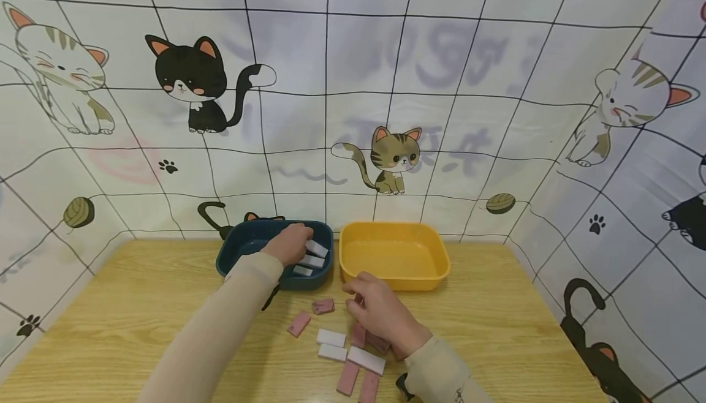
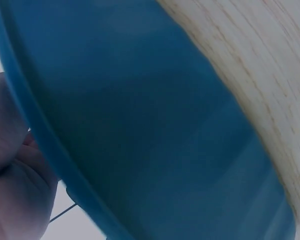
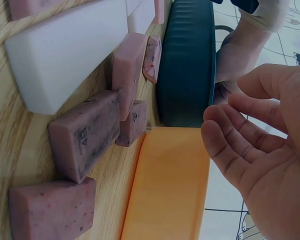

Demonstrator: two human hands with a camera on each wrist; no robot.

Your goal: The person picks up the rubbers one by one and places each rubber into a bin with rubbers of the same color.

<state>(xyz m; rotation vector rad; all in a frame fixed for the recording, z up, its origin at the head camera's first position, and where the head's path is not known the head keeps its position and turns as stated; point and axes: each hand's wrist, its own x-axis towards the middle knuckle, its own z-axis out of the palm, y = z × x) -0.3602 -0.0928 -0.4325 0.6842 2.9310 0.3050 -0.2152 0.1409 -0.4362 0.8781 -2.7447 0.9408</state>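
My left hand reaches into the dark blue bin, beside several white erasers lying at its right end. One white eraser is right at this hand's fingers; the fingertips are hidden, so a grip on it cannot be made out. In the left wrist view the bin's wall covers most of the hand. My right hand hovers in front of the yellow bin, fingers loosely bent and holding nothing. Beneath and around it lie pink speckled erasers, some with dark printed marks, and a white eraser.
Two more white erasers lie side by side on the wooden table. Pink erasers are scattered near the blue bin and towards the front edge. Both bins stand against a cat-patterned cloth backdrop that also rises at the sides.
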